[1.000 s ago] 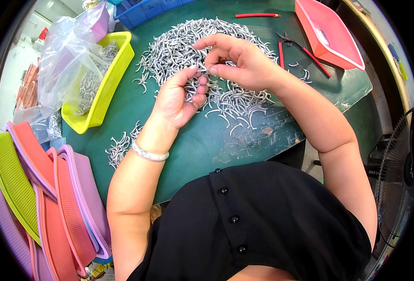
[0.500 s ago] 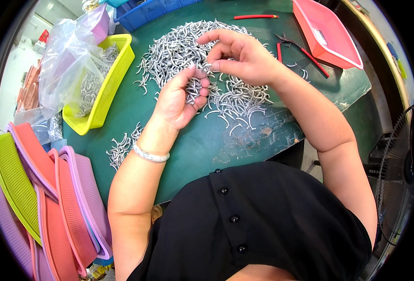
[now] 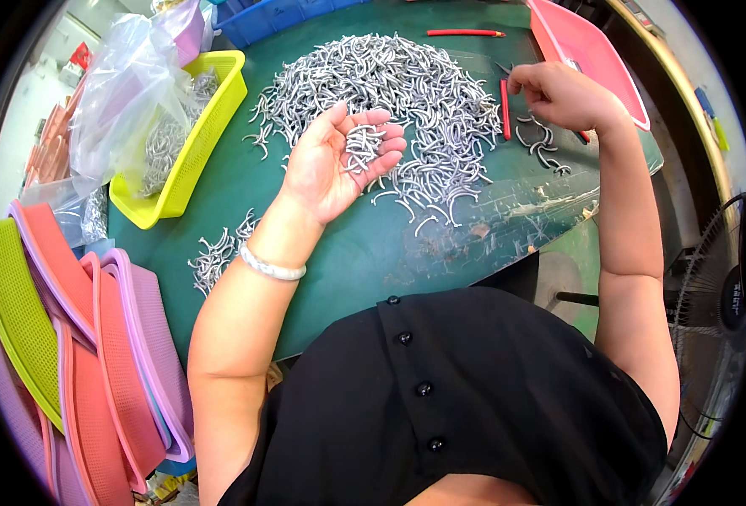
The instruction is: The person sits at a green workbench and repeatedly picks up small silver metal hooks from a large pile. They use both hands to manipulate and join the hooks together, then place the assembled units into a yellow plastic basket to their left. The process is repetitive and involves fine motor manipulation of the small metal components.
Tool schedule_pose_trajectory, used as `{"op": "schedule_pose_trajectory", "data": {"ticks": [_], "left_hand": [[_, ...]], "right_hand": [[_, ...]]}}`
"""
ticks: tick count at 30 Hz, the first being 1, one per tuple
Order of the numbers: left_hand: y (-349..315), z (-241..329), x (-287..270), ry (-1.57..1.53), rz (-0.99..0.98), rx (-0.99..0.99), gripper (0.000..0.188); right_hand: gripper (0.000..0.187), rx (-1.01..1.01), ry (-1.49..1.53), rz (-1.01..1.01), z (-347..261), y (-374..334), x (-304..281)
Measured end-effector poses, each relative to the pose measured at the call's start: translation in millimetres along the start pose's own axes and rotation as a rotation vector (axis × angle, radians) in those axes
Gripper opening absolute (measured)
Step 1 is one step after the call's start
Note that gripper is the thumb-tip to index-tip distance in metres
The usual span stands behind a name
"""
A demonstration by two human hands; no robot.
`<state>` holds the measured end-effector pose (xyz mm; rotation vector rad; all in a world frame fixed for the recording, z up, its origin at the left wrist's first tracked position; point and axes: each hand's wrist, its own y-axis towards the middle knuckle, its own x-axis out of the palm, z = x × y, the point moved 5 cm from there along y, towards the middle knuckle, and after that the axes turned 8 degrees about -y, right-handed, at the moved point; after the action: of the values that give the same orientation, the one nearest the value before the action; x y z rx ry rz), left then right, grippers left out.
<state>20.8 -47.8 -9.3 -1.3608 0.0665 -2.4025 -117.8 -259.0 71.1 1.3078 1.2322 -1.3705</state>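
A handful of small curved grey metal pieces (image 3: 363, 147) rests in the palm of my left hand (image 3: 327, 164), its fingers cupped around them above the front of the big pile (image 3: 381, 76) of like pieces. My right hand (image 3: 571, 94) is at the right, fingers curled in and fingertips close together; whether they pinch anything is hidden. Under and beside it lie red-handled pliers (image 3: 505, 111), partly covered by the hand. A small scatter of the curved pieces (image 3: 542, 148) lies just below that hand.
A smaller heap of pieces (image 3: 214, 260) lies beside my left forearm. Yellow basket (image 3: 208, 118) with bagged pieces stands left, a blue crate (image 3: 284, 18) at the back, a pink tray (image 3: 597, 51) at back right. A red stick tool (image 3: 464, 33) lies behind the pile; stacked baskets (image 3: 128, 371) stand lower left.
My right hand has left the left hand and swung right, toward the pliers and the small scatter. My left hand has opened wider, showing the pieces in its palm.
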Motion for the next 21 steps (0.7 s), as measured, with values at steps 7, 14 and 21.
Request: {"op": "schedule_pose_trajectory", "data": {"ticks": [7,14,21], "left_hand": [[-2,-1,5,-0.035,-0.015,-0.011,0.044],[1,-1,1,-0.144,-0.119,-0.06,0.047],[3,3,-6,-0.186,-0.181,-0.057,0.049]], "right_hand": [[0.027,-0.009,-0.078,0.169,-12,-3,-4],[0.031,-0.214,0.13,0.035,-68,33,9],[0.058,-0.475,0.039,0.012,-113,52,30]]}}
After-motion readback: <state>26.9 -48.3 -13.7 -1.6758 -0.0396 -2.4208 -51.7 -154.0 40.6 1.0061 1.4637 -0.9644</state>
